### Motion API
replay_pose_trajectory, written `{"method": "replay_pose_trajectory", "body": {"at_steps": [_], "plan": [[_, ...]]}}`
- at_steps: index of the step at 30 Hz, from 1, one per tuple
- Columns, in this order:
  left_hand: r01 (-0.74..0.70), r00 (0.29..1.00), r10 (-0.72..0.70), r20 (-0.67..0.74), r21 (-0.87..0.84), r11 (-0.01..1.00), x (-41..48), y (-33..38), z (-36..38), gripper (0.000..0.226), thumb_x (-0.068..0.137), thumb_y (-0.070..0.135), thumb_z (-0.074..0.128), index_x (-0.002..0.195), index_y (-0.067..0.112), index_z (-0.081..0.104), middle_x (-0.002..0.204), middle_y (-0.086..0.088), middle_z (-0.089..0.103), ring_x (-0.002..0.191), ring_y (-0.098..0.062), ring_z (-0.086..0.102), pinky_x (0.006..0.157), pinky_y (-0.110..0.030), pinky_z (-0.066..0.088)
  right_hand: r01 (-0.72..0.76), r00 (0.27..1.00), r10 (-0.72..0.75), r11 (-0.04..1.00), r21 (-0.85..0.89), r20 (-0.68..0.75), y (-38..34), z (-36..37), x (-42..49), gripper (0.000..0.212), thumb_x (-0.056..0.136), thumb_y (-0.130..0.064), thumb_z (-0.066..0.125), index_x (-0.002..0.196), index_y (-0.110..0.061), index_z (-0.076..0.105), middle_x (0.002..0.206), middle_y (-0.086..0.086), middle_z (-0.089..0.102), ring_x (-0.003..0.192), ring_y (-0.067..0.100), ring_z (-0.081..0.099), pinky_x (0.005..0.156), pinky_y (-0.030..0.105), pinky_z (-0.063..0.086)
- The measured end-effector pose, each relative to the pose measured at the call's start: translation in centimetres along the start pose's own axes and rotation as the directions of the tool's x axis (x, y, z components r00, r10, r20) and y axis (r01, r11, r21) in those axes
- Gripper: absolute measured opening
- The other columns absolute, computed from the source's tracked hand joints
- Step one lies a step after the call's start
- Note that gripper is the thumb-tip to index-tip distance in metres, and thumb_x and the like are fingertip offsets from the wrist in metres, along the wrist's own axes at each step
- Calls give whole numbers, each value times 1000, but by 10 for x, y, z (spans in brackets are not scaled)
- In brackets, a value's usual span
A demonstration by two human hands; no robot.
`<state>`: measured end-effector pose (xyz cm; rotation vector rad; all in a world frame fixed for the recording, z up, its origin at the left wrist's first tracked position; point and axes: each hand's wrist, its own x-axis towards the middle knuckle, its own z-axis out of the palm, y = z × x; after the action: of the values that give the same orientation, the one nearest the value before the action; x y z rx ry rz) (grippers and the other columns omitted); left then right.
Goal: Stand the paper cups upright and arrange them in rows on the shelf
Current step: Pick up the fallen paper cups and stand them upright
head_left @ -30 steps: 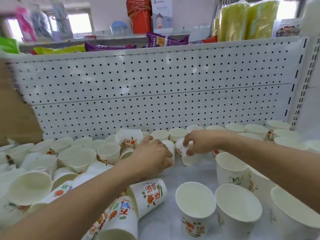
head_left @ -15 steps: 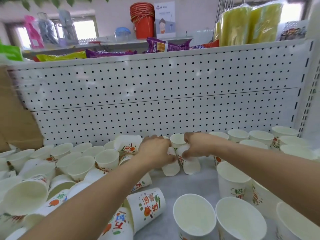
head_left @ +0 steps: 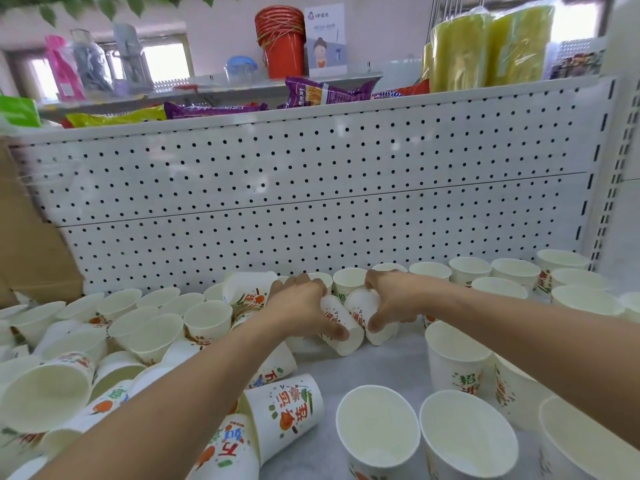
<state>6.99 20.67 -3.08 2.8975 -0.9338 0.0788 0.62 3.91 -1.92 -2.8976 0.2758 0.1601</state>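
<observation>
A jumble of tipped cups point(head_left: 280, 417) is spread to the left of and below the left hand point(head_left: 298, 306), which is closed around a tilted cup point(head_left: 341, 332). Just beside it, a second tilted cup point(head_left: 372, 315) is gripped by the right hand point(head_left: 391, 297). Upright cups point(head_left: 516, 273) are lined up to its right on the shelf point(head_left: 381, 365).

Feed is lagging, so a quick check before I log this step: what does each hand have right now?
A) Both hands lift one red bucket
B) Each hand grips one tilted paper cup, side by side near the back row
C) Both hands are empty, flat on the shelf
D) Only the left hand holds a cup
B: the left hand wraps the left cup and the right hand the right cup, both cups tilted with bases up.
</observation>
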Motion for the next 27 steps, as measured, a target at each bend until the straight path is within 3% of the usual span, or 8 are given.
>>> {"method": "replay_pose_trajectory", "body": {"at_steps": [3, 6, 8, 13, 19, 21, 24, 27], "plan": [[8, 1000, -8, 10, -33, 999, -1, 0, -1, 73, 65, 62, 75, 124, 27, 50, 120, 2, 49, 115, -20, 39, 97, -37, 28, -9, 999, 9, 1000, 5, 39, 0, -2, -3, 62, 74, -38, 75, 123, -19, 42, 104, 3, 56, 78, 21, 64, 64, 33, 56], [26, 1000, -25, 15, -93, 995, -3, -1, -2, 58, 72, 55, 74, 118, 27, 55, 113, 4, 56, 108, -19, 42, 95, -38, 30, -18, 1000, 18, 1000, 10, -7, -4, -3, -2, 46, 78, -46, 69, 107, -16, 48, 93, 1, 56, 68, 17, 58, 53, 28, 48], [44, 999, -42, 20, -145, 988, -3, -1, -3, 52, 76, 51, 73, 118, 28, 54, 109, 7, 58, 108, -18, 44, 99, -39, 29, -45, 998, 46, 999, 23, -33, -7, 0, 2, 46, 80, -49, 65, 103, -14, 46, 87, 2, 57, 67, 20, 59, 55, 28, 45], [77, 997, -72, 30, -236, 969, -4, -3, -7, 46, 80, 34, 75, 121, 28, 54, 102, 9, 63, 107, -17, 54, 103, -40, 29, -113, 989, 117, 992, 55, -94, -16, 14, 8, 71, 85, -42, 63, 134, -6, 24, 110, 9, 57, 97, 26, 60, 78, 36, 53], [84, 996, -76, 37, -446, 891, -11, -20, -12, 40, 78, 23, 76, 116, 26, 64, 92, 10, 70, 96, -15, 63, 91, -39, 52, -145, 987, 153, 979, 144, -45, -21, 12, 5, 103, 76, -40, 72, 144, -4, 4, 106, 7, 53, 95, 24, 55, 72, 31, 49], [-1, 1000, -14, -28, -456, 890, -20, -20, -13, 33, 80, 21, 74, 112, 25, 67, 88, 11, 70, 89, -9, 65, 89, -36, 53, -113, 993, 118, 982, 150, -24, -19, 7, -2, 99, 74, -41, 74, 141, -5, 10, 104, 5, 55, 93, 22, 57, 73, 30, 52], [-135, 975, 77, -208, -283, 950, -34, -16, -15, 26, 82, 24, 72, 109, 27, 70, 94, 12, 69, 91, -4, 61, 93, -34, 49, -47, 996, 58, 989, 144, -75, -11, 1, -12, 82, 71, -40, 75, 131, -14, 27, 98, 2, 56, 88, 19, 60, 73, 32, 56], [-201, 942, 147, -302, -156, 967, -43, -9, -16, 22, 87, 24, 68, 108, 28, 71, 94, 13, 67, 92, -5, 57, 91, -32, 47, 22, 990, -12, 997, 71, -138, -4, -3, -22, 63, 69, -37, 74, 121, -22, 42, 100, 0, 58, 79, 13, 58, 56, 27, 49]]}}
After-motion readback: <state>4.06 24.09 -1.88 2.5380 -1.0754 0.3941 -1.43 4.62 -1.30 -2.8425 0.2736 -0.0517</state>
